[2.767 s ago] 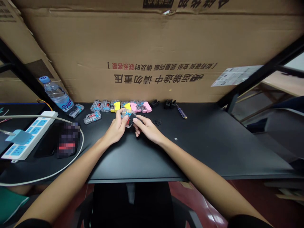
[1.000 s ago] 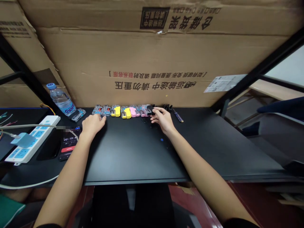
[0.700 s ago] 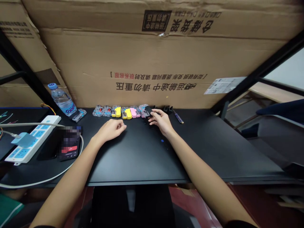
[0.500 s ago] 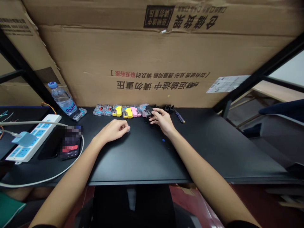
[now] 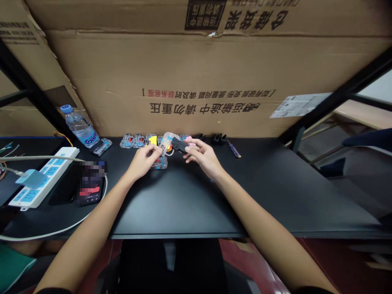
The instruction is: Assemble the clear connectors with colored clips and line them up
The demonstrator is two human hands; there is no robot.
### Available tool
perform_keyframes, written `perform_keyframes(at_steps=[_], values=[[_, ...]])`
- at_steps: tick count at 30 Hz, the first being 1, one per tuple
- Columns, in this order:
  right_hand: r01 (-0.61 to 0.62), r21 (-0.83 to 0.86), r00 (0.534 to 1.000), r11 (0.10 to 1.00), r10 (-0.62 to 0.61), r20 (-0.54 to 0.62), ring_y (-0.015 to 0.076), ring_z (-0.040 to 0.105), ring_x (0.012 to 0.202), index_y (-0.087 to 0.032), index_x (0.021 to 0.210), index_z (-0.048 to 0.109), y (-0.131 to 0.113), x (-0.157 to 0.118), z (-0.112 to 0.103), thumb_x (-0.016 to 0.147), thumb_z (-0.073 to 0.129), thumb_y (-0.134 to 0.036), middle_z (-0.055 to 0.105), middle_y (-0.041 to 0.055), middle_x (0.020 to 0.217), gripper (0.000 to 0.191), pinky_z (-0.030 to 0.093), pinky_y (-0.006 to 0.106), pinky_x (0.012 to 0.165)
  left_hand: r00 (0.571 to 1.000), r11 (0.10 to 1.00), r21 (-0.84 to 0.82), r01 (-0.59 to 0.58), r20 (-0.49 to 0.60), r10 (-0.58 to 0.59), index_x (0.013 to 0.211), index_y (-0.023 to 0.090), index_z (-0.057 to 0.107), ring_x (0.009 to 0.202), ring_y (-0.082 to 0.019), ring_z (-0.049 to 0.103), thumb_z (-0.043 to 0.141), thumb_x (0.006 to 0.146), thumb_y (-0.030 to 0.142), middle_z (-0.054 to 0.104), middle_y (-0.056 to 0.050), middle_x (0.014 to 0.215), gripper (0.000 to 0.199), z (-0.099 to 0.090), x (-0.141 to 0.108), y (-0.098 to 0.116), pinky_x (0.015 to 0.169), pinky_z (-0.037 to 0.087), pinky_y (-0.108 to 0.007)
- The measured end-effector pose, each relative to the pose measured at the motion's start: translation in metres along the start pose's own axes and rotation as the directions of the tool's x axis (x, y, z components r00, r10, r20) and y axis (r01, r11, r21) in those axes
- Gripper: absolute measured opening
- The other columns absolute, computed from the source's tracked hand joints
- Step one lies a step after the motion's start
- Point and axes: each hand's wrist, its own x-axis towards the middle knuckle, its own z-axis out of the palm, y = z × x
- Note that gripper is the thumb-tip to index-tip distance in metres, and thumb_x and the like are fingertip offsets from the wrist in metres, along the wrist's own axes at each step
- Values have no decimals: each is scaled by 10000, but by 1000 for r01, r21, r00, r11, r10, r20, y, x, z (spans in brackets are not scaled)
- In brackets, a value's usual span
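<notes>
- Clear case (image 5: pixel 167 139) is located between the left hand (image 5: pixel 141 161) and the right hand (image 5: pixel 206 158), at the far part of the black worktop (image 5: pixel 171 204).
- Large cardboard (image 5: pixel 183 65) forms the wall behind the worktop.
- Power strip (image 5: pixel 45 177) lies at the left side; a water bottle (image 5: pixel 81 128) is behind it, near the cardboard.
- Right hand is gripping the black piece (image 5: pixel 179 145) with thumb and fingers. Left hand has its fingers curled, thumb and forefinger at the left edge of the clear case; whether they grip it, I can not tell.
- Behind the hands is a row of similar cases, one with a yellow piece (image 5: pixel 153 140).
- Under the left fingers there is a second clear case (image 5: pixel 161 164), partly covered.
- Black piece overlaps the clear case in the view; if they are joined is not visible. I judge the step in hand as working these two against each other, fitting or parting. The next move seems to call for a steady left hold and careful alignment from the right.
</notes>
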Motion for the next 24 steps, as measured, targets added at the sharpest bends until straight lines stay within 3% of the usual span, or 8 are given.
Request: perform_keyframes(at_steps=[2, 5, 7, 10, 12, 17, 19, 24], values=[[14, -15, 1000, 1000, -14, -22, 153, 726, 714, -195, 1202, 738, 0, 0, -1, 770, 915, -431, 764, 19, 859, 523, 638, 268, 638, 1000, 1000, 30, -6, -28, 7, 878, 190, 696, 820, -199, 630, 575, 1003, 500, 710, -31, 856, 356, 1, 0, 1, 804, 483, -315], [-39, -55, 997, 998, 43, 71, 173, 727, 696, -185, 1284, 720, 1, -2, 5, 766, 917, -445, 780, 43, 888, 612, 628, 290, 592, 996, 997, 74, -9, 88, 3, 811, 197, 675, 807, -206, 628, 626, 967, 512, 710, -30, 804, 355, 6, -1, 1, 796, 489, -319], [-43, -62, 995, 997, 49, 91, 180, 731, 700, -186, 1350, 696, 0, -3, 6, 772, 916, -451, 798, 60, 926, 672, 625, 293, 583, 994, 1000, 31, -2, 109, -1, 822, 196, 667, 790, -201, 633, 604, 985, 518, 716, -30, 817, 366, 5, -1, 0, 788, 494, -320], [12, -61, 1000, 998, -11, 17, 176, 738, 722, -197, 1390, 686, -3, -3, 3, 805, 898, -461, 813, 59, 927, 676, 628, 277, 613, 998, 999, 41, -26, -52, 28, 905, 196, 711, 877, -217, 648, 565, 1014, 497, 745, -46, 923, 352, -1, 1, 0, 844, 489, -331], [5, -63, 1000, 998, -3, 22, 181, 757, 738, -201, 1439, 663, -1, -3, 3, 829, 886, -449, 824, 64, 947, 695, 637, 274, 624, 996, 995, 89, -35, -77, 42, 904, 199, 724, 879, -220, 640, 572, 1015, 486, 750, -47, 921, 343, -2, 1, 0, 857, 481, -338], [-101, -46, 982, 994, 107, 153, 218, 815, 775, -197, 1543, 592, 15, -7, 17, 890, 857, -371, 826, 62, 951, 726, 667, 294, 617, 997, 985, 166, -47, 65, 37, 771, 208, 627, 797, -204, 597, 582, 1009, 493, 679, -27, 785, 373, 11, -2, 1, 778, 464, -325], [-110, -39, 980, 993, 115, 164, 213, 819, 777, -188, 1470, 651, 17, -8, 21, 903, 853, -366, 830, 70, 967, 627, 667, 281, 615, 997, 983, 178, -41, 76, 28, 752, 211, 605, 795, -204, 588, 572, 1020, 508, 665, -20, 761, 402, 14, -3, 0, 768, 455, -323], [-230, 27, 957, 973, 221, 190, 180, 810, 779, -156, 1081, 791, 11, -7, 18, 906, 857, -414, 844, 147, 1105, 319, 665, 240, 632, 996, 974, 221, -49, 78, 33, 786, 209, 679, 826, -220, 599, 547, 1058, 540, 713, -30, 793, 448, 12, -3, -3, 776, 439, -337]])
